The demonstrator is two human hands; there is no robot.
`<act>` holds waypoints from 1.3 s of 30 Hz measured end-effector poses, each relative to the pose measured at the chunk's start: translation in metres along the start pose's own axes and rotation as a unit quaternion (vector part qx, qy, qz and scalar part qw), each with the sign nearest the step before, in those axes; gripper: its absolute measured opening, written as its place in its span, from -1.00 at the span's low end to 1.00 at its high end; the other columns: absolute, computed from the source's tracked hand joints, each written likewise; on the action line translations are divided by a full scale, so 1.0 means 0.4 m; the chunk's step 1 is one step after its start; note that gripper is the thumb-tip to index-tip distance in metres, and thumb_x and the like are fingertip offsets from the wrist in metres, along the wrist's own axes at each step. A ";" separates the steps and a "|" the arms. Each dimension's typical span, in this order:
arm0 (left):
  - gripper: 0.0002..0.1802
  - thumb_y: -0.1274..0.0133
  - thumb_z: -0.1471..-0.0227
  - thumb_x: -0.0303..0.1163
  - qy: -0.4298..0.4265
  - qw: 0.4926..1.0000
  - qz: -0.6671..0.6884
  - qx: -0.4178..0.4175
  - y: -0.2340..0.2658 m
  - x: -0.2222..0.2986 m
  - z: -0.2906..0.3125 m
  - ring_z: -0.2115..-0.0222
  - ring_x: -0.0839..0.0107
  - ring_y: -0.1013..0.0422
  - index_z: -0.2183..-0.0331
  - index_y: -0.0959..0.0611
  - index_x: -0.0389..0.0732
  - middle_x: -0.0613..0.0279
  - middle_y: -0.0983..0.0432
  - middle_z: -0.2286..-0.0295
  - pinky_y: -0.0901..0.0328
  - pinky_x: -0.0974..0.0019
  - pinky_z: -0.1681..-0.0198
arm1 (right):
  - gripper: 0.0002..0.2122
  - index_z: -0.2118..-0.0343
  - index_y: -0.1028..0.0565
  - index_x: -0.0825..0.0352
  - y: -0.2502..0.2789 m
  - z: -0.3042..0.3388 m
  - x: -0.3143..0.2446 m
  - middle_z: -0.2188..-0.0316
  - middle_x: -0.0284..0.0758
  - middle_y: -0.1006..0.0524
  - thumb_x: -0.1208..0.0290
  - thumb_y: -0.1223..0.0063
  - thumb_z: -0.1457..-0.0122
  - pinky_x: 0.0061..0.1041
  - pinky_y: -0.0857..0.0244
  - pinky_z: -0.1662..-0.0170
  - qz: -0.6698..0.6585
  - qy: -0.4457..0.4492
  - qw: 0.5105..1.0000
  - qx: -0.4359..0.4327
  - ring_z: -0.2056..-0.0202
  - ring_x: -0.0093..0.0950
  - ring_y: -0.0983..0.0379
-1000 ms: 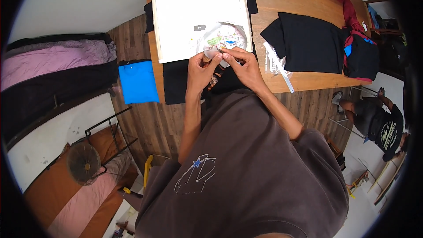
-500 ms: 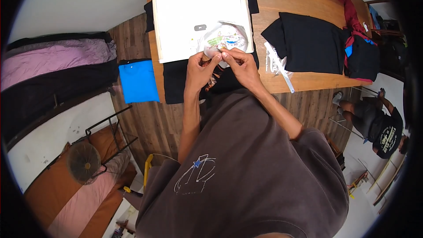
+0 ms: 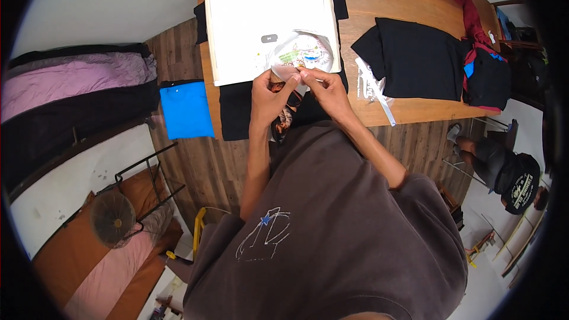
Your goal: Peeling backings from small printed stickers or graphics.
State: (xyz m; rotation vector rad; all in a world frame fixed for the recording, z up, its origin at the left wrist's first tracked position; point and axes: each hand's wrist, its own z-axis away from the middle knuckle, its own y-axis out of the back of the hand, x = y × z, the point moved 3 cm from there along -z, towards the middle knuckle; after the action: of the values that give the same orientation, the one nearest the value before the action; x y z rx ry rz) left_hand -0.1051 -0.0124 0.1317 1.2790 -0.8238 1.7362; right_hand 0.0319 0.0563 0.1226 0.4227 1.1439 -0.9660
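My left hand (image 3: 274,96) and my right hand (image 3: 328,90) meet at the near edge of a white board (image 3: 269,18), thumbs pressed to fingers. Between their fingertips is a small, pale, thin sheet (image 3: 283,72), partly covered by the fingers; I cannot tell whether it is paper or film. Just beyond, a round white piece with coloured prints (image 3: 308,52) lies on the board, perhaps in clear plastic. Beneath my wrists hangs a dark cloth with an orange pattern (image 3: 284,117). Black fabric (image 3: 237,112) lies under the board's near edge.
Right on the wooden table (image 3: 409,0) are a folded black garment (image 3: 421,59), a clear plastic packet with a white strip (image 3: 373,89) and a dark red cloth (image 3: 465,9). A blue folded garment (image 3: 186,109) sits left. A fan (image 3: 112,218) stands lower left; another person (image 3: 510,178) is at right.
The pale sheet now shows more between my fingers, its left part raised. More of the orange-patterned cloth shows under my wrists. The other person at right has shifted posture.
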 end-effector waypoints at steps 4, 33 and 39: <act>-0.75 -0.22 -0.04 -0.38 -0.020 0.999 0.032 -0.002 0.006 -0.024 -0.007 0.45 0.64 -0.47 0.30 -0.65 -0.38 0.24 -0.61 0.45 -0.33 0.53 0.39 | -0.71 0.06 -0.53 0.45 -0.001 0.006 -0.010 0.18 -0.27 -0.57 0.34 -0.05 -0.27 -0.65 -0.31 0.15 -0.007 -0.006 1.000 -0.001 0.26 -0.65 -0.41; -0.77 -0.24 -0.04 -0.41 -0.006 0.999 0.045 0.010 0.016 -0.014 0.001 0.48 0.65 -0.47 0.32 -0.68 -0.39 0.22 -0.63 0.46 -0.32 0.56 0.42 | -0.76 0.10 -0.55 0.46 -0.007 0.007 -0.021 0.29 -0.35 -0.48 0.45 -0.10 -0.23 -0.66 -0.29 0.11 0.043 0.114 0.992 -0.029 0.22 -0.64 -0.39; -0.77 -0.23 -0.05 -0.41 0.001 0.999 0.047 0.004 0.017 -0.016 -0.001 0.47 0.64 -0.47 0.32 -0.67 -0.40 0.21 -0.63 0.46 -0.33 0.55 0.42 | -0.76 0.11 -0.56 0.46 -0.011 0.012 -0.026 0.29 -0.34 -0.49 0.44 -0.11 -0.22 -0.65 -0.31 0.12 0.032 0.110 0.993 -0.016 0.23 -0.63 -0.40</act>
State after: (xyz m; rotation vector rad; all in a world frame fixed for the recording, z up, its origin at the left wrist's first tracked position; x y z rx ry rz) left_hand -0.1104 -0.0168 0.1252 1.2605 -0.8884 1.8155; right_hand 0.0300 0.0548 0.1348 0.5461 1.3342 -0.8580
